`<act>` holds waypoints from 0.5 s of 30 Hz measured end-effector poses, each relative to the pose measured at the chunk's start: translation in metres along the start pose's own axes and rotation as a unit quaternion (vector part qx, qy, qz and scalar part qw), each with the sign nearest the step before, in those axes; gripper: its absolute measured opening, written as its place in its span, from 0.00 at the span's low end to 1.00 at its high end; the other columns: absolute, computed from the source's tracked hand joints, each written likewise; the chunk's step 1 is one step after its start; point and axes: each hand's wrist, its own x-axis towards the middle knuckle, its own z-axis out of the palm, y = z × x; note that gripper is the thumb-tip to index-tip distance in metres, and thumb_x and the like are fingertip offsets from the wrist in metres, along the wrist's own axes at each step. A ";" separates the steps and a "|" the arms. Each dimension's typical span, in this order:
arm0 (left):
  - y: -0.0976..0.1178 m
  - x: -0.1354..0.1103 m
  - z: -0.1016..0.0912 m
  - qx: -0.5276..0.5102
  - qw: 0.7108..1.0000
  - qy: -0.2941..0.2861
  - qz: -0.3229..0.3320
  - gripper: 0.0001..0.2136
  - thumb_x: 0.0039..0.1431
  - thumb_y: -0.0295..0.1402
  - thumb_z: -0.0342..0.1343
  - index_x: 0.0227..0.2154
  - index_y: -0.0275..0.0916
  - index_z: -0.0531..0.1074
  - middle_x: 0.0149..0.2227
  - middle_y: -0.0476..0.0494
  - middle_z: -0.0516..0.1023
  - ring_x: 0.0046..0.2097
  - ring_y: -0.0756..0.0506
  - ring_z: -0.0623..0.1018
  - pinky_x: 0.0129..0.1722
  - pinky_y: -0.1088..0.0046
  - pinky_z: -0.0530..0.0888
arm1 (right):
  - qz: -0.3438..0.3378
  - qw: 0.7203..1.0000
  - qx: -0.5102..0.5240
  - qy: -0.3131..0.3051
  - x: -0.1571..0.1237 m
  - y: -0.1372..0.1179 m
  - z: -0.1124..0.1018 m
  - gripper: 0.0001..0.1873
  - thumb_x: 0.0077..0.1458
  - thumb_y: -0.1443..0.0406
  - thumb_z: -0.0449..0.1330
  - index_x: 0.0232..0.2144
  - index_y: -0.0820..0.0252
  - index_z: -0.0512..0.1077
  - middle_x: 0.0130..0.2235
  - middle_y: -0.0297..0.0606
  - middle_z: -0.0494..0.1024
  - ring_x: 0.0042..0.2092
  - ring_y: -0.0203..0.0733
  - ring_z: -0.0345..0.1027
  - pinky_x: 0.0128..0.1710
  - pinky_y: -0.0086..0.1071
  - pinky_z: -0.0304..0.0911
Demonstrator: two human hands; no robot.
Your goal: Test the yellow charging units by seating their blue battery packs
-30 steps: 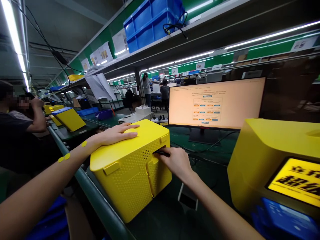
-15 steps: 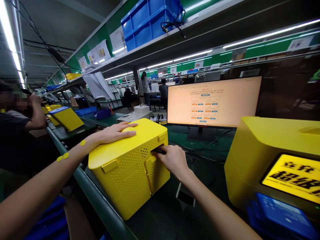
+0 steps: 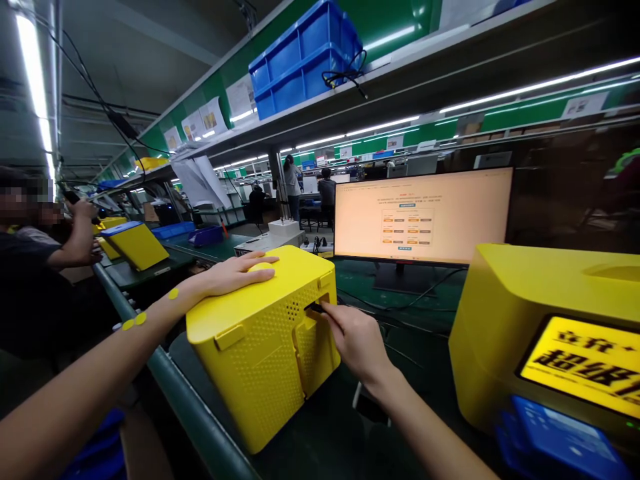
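L hand: open, palm flat on top of yellow box, fingers pointing to far edge. R hand: closed in a pinch on small black item, which sits at slot in box's side wall; depth of insertion can't be told.

Box: perforated plastic, on green workbench, just beside bench rail, both hands touching it.

Nearby: monitor behind box, showing a page w/ a table; 2nd yellow unit to R of R hand, w/ lit sign and blue tray at its base. Overhead: blue crate on shelf, black cable on it. Far L: co-worker's hand raised, well apart from box.
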 end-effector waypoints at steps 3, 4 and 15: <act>0.000 0.000 -0.001 -0.021 1.000 -0.011 -0.004 0.27 0.56 0.59 0.42 0.57 0.59 0.57 0.65 0.55 0.50 0.63 0.39 0.55 0.63 0.58 0.47 | 0.008 0.998 -0.068 -0.011 0.008 -0.008 0.009 0.15 0.61 0.67 0.50 0.48 0.60 0.71 0.41 0.40 0.78 0.39 0.44 0.72 0.36 0.32 0.65; 0.000 0.000 -0.001 -0.020 1.000 -0.013 -0.004 0.27 0.56 0.59 0.42 0.57 0.60 0.57 0.65 0.56 0.49 0.63 0.39 0.55 0.63 0.58 0.47 | 0.014 0.996 -0.088 -0.014 0.010 -0.011 0.010 0.15 0.61 0.67 0.50 0.48 0.59 0.71 0.40 0.39 0.78 0.38 0.44 0.72 0.34 0.31 0.64; 0.002 0.004 -0.004 0.040 0.993 0.004 -0.111 0.34 0.51 0.65 0.37 0.58 0.58 0.56 0.64 0.55 0.53 0.60 0.34 0.61 0.59 0.50 0.55 | 0.050 0.978 -0.171 -0.109 0.053 0.002 -0.008 0.09 0.56 0.61 0.59 0.40 0.48 0.75 0.32 0.31 0.78 0.32 0.41 0.72 0.26 0.27 0.58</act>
